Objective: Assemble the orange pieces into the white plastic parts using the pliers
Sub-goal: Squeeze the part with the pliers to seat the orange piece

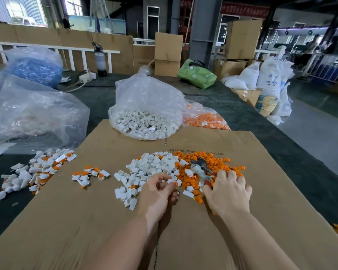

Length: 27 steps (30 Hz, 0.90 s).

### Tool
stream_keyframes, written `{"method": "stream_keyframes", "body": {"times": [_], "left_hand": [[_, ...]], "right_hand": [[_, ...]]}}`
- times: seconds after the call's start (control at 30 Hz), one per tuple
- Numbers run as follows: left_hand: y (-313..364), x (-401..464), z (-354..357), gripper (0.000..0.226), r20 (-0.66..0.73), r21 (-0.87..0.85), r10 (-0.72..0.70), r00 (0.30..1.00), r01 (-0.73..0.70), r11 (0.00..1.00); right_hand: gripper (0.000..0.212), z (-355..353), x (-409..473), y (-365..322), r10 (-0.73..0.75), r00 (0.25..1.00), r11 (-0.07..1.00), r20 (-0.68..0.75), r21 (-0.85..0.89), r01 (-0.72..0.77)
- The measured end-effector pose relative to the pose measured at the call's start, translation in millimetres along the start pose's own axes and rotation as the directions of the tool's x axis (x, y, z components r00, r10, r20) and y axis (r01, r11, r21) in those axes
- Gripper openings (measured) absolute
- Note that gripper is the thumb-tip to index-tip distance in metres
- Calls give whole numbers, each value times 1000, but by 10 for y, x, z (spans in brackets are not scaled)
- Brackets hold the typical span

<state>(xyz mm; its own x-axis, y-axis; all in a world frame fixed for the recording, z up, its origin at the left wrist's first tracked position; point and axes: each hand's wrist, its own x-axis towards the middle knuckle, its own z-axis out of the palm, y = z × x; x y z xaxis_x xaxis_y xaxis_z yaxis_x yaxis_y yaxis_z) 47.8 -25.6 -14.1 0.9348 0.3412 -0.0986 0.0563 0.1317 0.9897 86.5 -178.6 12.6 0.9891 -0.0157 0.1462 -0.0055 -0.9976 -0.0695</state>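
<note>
A heap of loose white plastic parts lies on the cardboard sheet, with a heap of orange pieces beside it on the right. Pliers with a red handle lie on the orange heap. My left hand has its fingers curled around a white part with an orange piece at its fingertips. My right hand lies palm down over the orange pieces, fingers spread, covering the pliers' handle end. Whether it grips the handle is hidden.
Assembled white-and-orange parts sit in a small cluster and a larger pile to the left. Clear bags of white parts and orange pieces stand behind the cardboard. More bags, boxes and sacks stand farther back.
</note>
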Motion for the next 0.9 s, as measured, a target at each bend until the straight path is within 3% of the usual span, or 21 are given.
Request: {"method": "stream_keyframes", "body": {"times": [0.1, 0.2, 0.27, 0.43, 0.63, 0.77, 0.9], "left_hand": [[53, 57, 2, 12, -33, -65, -15, 999, 13, 998], [158, 134, -27, 11, -70, -136, -22, 997, 12, 991], [226, 207, -60, 11, -101, -151, -31, 994, 15, 988], [322, 293, -160, 8, -134, -165, -51, 990, 29, 986], [358, 301, -208, 10, -163, -134, -68, 984, 46, 990], [367, 304, -202, 10, -183, -144, -81, 980, 54, 988], [373, 300, -177, 8, -200, -140, -79, 977, 51, 989]], "right_hand": [[31, -101, 10, -38, -79, 993, 971, 88, 233, 56], [26, -269, 8, -93, -246, 913, 787, 326, 617, -8], [27, -371, -28, -121, -334, 848, 701, 412, 710, -70], [20, -519, -110, -184, -409, 716, 597, 565, 759, -258], [20, -577, -130, -247, -443, 669, 619, 598, 743, -254], [23, -588, -148, -291, -435, 712, 647, 551, 742, -179], [27, -530, -155, -312, -432, 807, 722, 403, 690, 42]]}}
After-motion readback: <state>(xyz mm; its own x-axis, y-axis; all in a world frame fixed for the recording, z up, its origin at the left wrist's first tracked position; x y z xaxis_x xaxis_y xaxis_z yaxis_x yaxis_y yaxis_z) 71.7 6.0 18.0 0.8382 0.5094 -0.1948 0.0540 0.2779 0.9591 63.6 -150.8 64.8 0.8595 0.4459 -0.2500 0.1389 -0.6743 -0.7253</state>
